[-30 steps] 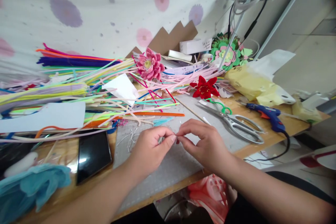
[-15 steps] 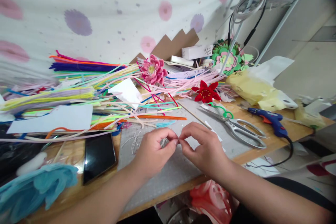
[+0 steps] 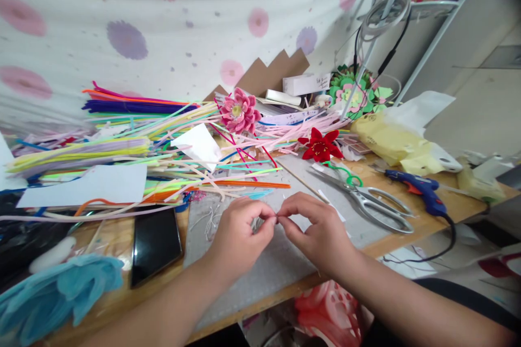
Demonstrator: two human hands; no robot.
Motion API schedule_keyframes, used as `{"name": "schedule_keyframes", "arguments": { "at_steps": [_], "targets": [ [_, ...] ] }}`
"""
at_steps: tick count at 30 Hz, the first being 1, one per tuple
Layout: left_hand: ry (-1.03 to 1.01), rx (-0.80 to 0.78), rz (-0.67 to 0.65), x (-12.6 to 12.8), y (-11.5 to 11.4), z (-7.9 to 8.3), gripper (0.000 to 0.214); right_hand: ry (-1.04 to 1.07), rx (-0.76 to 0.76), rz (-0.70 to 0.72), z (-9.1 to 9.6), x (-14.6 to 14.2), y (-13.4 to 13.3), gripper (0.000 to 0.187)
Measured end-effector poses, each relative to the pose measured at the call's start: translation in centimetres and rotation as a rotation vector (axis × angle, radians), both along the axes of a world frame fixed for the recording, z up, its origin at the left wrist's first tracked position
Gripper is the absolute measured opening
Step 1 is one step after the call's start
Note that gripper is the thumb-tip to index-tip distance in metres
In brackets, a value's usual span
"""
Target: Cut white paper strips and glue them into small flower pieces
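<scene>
My left hand (image 3: 238, 238) and my right hand (image 3: 319, 230) meet fingertip to fingertip over a grey cutting mat (image 3: 264, 265) on the wooden table. Both are closed in a pinch on a tiny piece between them, too small to name. A few thin pale offcuts (image 3: 207, 219) lie on the mat just left of my left hand. A red pipe-cleaner flower (image 3: 321, 145) rests beyond my right hand. A pink flower (image 3: 239, 111) sits farther back.
A big heap of coloured pipe cleaners (image 3: 122, 141) covers the left and back. Scissors (image 3: 366, 200) and a blue glue gun (image 3: 419, 191) lie to the right. A black phone (image 3: 156, 244) and a blue fluffy piece (image 3: 57, 295) are at the left.
The view has tilted slightly, shifting the scene down and to the right. My two hands stay pinched together in the same spot on the mat.
</scene>
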State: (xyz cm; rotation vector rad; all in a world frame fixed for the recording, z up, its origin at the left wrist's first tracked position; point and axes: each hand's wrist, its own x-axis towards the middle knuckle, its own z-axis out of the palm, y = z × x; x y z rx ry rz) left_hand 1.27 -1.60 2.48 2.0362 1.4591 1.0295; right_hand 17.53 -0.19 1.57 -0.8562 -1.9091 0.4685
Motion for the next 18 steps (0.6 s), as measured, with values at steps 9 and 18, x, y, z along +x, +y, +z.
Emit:
{"name": "schedule_keyframes", "arguments": {
  "at_steps": [9, 18],
  "targets": [
    [-0.19, -0.128, -0.054, 0.0, -0.1, -0.1, 0.01, 0.173, -0.41, 0.014, 0.2, 0.0, 0.0, 0.008],
    [-0.226, -0.187, -0.061, -0.3, -0.2, -0.1, 0.014, 0.506, -0.782, 0.209, -0.8, 0.0, 0.4, 0.016]
  ]
}}
